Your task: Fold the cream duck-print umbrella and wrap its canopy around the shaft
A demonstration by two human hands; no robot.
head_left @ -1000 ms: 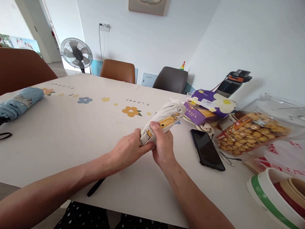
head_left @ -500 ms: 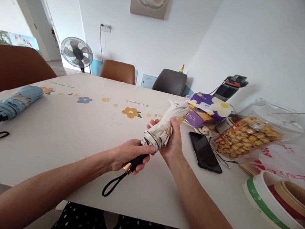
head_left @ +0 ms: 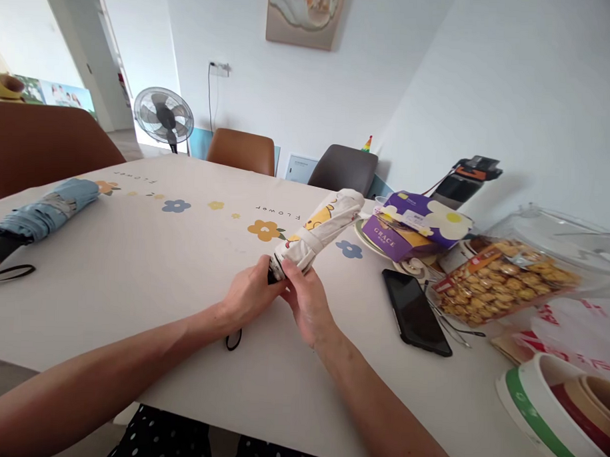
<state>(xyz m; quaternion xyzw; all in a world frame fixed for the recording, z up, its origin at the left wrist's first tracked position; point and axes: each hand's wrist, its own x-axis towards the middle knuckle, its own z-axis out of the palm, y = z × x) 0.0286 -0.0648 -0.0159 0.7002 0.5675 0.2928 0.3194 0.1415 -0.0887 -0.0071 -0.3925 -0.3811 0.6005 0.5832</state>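
Note:
A folded white umbrella (head_left: 319, 228) with yellow cartoon prints points away from me over the table (head_left: 148, 263), wrapped tight with its strap. My left hand (head_left: 250, 294) is closed round its black handle, which is mostly hidden; the wrist loop hangs out below the hand. My right hand (head_left: 308, 302) pinches the near end of the white canopy with its fingers, right beside the left hand.
A folded blue umbrella (head_left: 43, 211) lies at the far left. A black phone (head_left: 415, 312) lies right of my hands, with a purple box (head_left: 414, 223), a snack bag (head_left: 503, 270) and stacked bowls (head_left: 564, 401) beyond. Chairs and a fan (head_left: 164, 115) stand behind the table.
My right hand slid from the canopy's middle down to its near end. The left hand moved up the handle toward it, and the umbrella now lies straighter with more canopy showing.

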